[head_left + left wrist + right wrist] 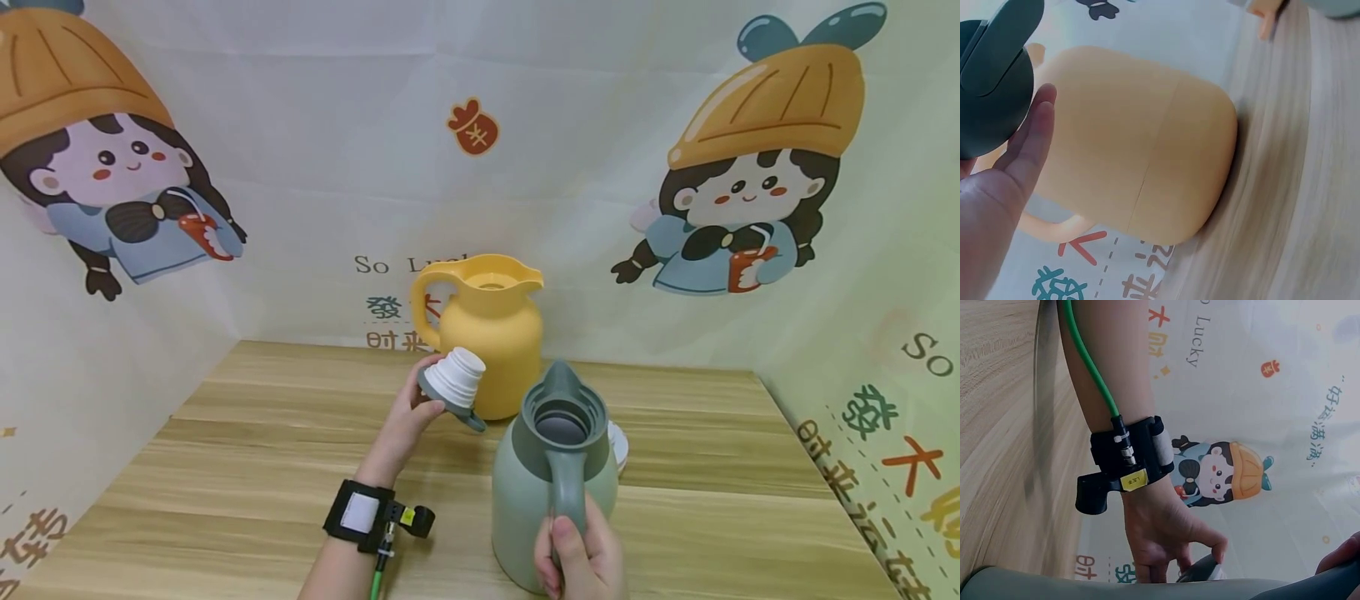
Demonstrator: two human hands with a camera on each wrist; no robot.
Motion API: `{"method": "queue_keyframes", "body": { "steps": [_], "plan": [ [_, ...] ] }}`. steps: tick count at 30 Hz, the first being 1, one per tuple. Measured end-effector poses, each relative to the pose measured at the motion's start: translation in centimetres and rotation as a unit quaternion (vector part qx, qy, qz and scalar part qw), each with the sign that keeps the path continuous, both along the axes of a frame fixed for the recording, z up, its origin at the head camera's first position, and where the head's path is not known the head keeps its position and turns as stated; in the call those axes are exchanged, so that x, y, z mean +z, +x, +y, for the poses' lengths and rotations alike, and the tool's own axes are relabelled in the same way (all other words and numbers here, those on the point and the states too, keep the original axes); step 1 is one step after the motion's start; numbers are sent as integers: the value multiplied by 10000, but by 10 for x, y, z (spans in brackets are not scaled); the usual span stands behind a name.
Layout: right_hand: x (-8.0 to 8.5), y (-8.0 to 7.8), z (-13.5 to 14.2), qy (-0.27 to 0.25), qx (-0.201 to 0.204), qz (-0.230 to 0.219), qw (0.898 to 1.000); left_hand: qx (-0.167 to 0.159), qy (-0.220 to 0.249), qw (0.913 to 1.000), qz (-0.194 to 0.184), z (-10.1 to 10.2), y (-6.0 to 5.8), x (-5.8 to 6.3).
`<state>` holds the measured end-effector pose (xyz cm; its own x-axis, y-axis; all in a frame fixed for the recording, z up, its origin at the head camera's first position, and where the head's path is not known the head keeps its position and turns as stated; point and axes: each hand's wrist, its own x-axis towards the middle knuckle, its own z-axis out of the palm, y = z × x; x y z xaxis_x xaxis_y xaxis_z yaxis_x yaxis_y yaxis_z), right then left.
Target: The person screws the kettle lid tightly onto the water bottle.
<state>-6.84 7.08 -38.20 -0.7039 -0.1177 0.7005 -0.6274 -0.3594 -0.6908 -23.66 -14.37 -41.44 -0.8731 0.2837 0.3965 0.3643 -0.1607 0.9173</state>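
Note:
My left hand (420, 396) grips a dark grey-green stopper (454, 380) with a white threaded plug, held tilted in the air in front of the yellow jug. In the left wrist view the stopper's dark top (991, 100) and lever show beside the fingers. A pale green thermos jug (525, 492) stands at front right, its mouth uncovered and dark inside. Around its handle (568, 492) curl the fingers of my right hand (585, 554). Only the edge of that hand (1341, 553) shows in the right wrist view.
A yellow jug (506, 350) stands at the back of the wooden table (712, 467), handle to the left. A white round item (618, 446) is partly hidden behind the green jug. Printed cloth (570, 192) encloses the back and sides. A green cable (377, 575) runs from the left wrist camera.

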Motion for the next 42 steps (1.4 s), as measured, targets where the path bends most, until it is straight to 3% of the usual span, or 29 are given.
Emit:
{"method": "queue_keyframes", "body": {
  "steps": [4,15,29,37,42],
  "plan": [
    [0,0,1,-15,19,-29,10000,-244,413,9988,12,1,0,2],
    [0,0,1,-44,24,65,10000,-311,869,9956,-165,5,2,5],
    [0,1,1,-19,17,10,10000,323,1295,9910,-8,9,8,12],
    [0,0,1,-8,-8,114,9999,756,1341,9879,188,7,10,36],
    [0,0,0,10,-25,53,10000,911,873,9904,563,5,14,58]
  ]
}}
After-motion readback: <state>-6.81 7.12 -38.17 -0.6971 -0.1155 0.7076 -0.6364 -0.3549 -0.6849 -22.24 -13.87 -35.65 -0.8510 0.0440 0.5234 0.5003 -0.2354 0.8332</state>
